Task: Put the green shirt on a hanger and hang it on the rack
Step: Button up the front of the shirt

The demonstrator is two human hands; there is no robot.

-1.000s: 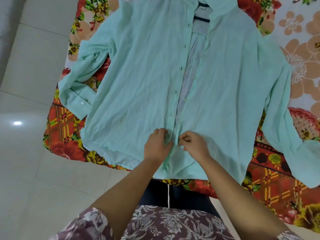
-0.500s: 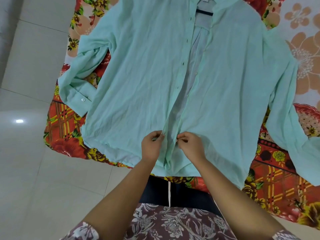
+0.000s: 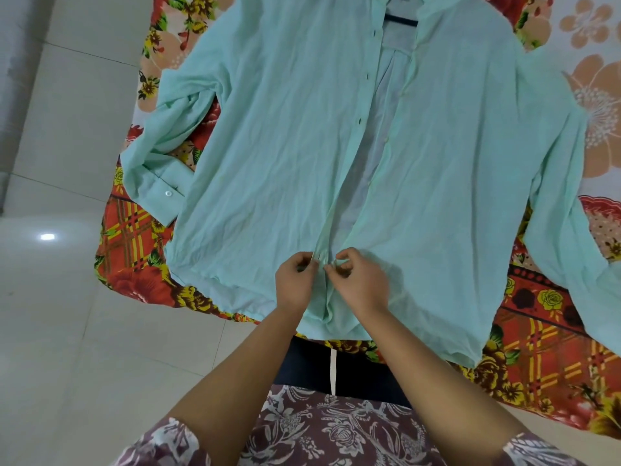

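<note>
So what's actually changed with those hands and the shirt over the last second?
Little. The left hand and right hand drew the two front edges of the green shirt slightly apart, then brought them back together near the hem. Both kept pinching the fabric throughout. The shirt stayed spread on the floral sheet, its upper front open, with the dark hanger inside the collar.

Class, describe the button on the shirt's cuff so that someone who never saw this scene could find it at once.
Start at the green shirt spread open on the floral sheet. Follow the folded sleeve on the person's left down to its cuff. The button there is a single shiny white disc, unlike the small dark marks along the front opening.
</note>
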